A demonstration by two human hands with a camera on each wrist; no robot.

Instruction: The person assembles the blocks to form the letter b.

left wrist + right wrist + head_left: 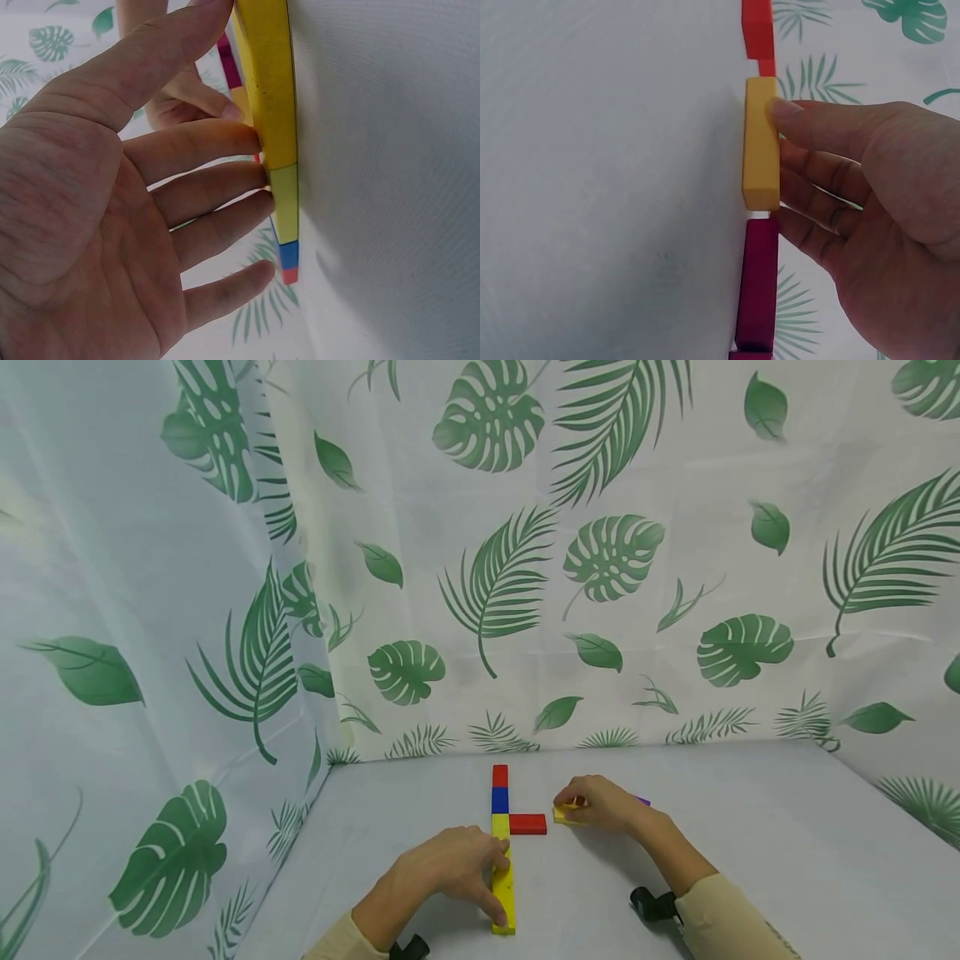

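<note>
A straight column of blocks runs away from me on the table in the head view: a long yellow stretch (505, 893), a paler yellow block (501, 823), a blue block (500, 800) and a red block (500, 775). Along the near yellow part, my left hand (450, 864) rests its thumb and nearly straight fingertips. A red block (527, 824) juts rightward from the column. Just right of it, my right hand (603, 802) pinches a yellow block (761, 142) between thumb and fingers, close over the table. A purple block (757, 285) lies beyond that in the right wrist view.
The table (750, 843) has a pale grey-white cover. Behind it and at the sides hangs a white curtain (525, 710) with green leaf prints. Dark wrist cameras (651, 905) show at both sleeves.
</note>
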